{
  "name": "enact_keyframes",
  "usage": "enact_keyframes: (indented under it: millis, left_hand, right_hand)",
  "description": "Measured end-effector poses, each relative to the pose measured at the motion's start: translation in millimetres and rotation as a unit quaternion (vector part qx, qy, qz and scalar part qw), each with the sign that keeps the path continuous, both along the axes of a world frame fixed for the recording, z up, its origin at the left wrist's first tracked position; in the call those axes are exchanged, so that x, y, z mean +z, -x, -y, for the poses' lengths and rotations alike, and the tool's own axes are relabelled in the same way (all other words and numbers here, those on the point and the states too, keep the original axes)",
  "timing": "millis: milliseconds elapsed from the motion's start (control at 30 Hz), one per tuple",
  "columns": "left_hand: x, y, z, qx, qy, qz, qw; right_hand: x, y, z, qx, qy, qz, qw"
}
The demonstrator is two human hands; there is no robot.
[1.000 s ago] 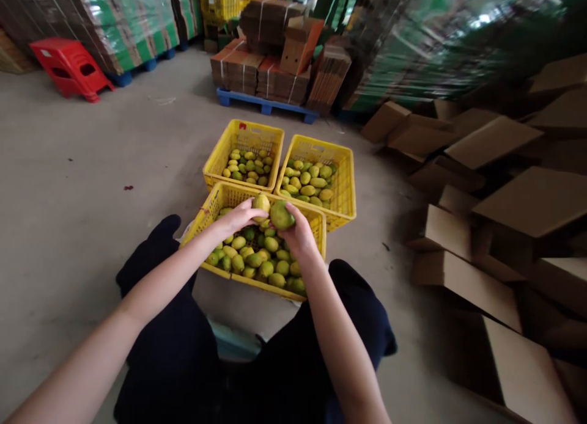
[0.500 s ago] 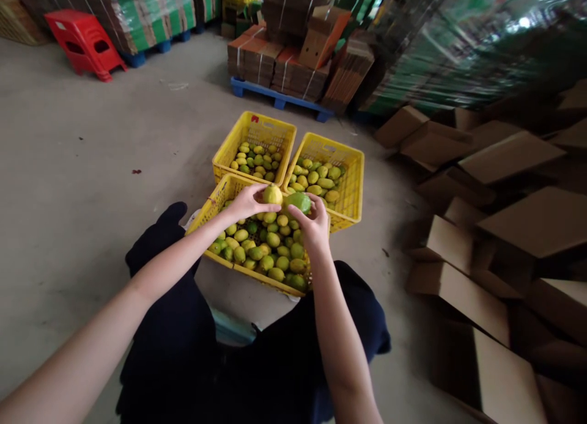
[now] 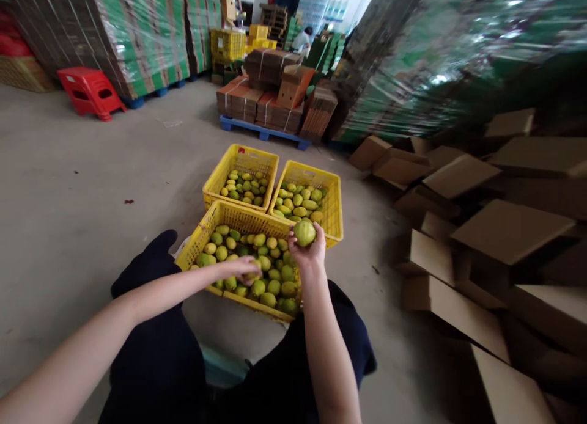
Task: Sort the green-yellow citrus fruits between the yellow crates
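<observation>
My right hand (image 3: 310, 253) is closed around a yellow-green lemon (image 3: 304, 233), held up over the right end of the front yellow crate (image 3: 190, 244). Down in that crate, my left hand (image 3: 243, 268) has its fingers curled on a lemon (image 3: 252, 277), slightly smeared by motion. Many green and yellow lemons (image 3: 268, 299) lie around it. Behind the front crate stand two more yellow crates, the back left crate (image 3: 211, 182) and the back right crate (image 3: 334, 210), both with lemons on their bottoms.
Open cardboard boxes (image 3: 513, 228) are heaped on the right. A blue pallet (image 3: 263, 132) with bundled flat cartons (image 3: 279, 112) stands beyond the crates. A red stool (image 3: 89, 93) is at the far left, near wrapped stacks (image 3: 142, 39). A person (image 3: 301, 40) is in the background.
My hands have moved apart: the left went down among the lemons in the front crate, while the right turned palm up with its lemon. The view has tilted upward.
</observation>
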State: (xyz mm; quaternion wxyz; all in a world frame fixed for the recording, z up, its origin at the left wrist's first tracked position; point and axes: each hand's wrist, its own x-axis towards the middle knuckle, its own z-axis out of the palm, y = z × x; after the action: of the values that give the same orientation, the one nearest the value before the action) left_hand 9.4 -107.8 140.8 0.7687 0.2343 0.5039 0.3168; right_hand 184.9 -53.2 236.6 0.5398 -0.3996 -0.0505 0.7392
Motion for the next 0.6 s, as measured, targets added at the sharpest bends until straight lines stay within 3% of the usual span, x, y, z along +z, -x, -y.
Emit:
enact_keyframes:
  millis: [100,167,267,333,433,600]
  left_hand:
    - [0.0,11.5,-10.4,-0.027,0.010,-0.044,0.999]
    - [18.0,31.9,-44.8,0.018,-0.008,-0.059,0.998]
    - [56.6,69.7,-106.5,0.113,-0.049,-0.067,0.990]
    - [73.8,90.5,-129.6,0.169,-0.061,-0.076,0.981]
    - [73.9,103.0,-122.2,0.200,-0.055,-0.077,0.975]
    - [50.9,83.9,-71.7,0.136,-0.018,-0.077,0.988]
  right_hand:
    - [1.4,-7.7,-0.9,-0.006,0.001,-0.008,1.000]
    - [1.6,-8.3,-0.4,-0.001,0.006,-0.017,1.000]
    - [1.8,-5.4,1.1,0.011,0.014,-0.021,1.000]
    - [1.6,-2.9,1.7,0.020,0.014,-0.017,1.000]
    - [-1.2,1.0,1.0,0.030,0.005,0.001,1.000]
    - [-17.2,17.0,4.8,0.114,-0.028,0.105,0.988]
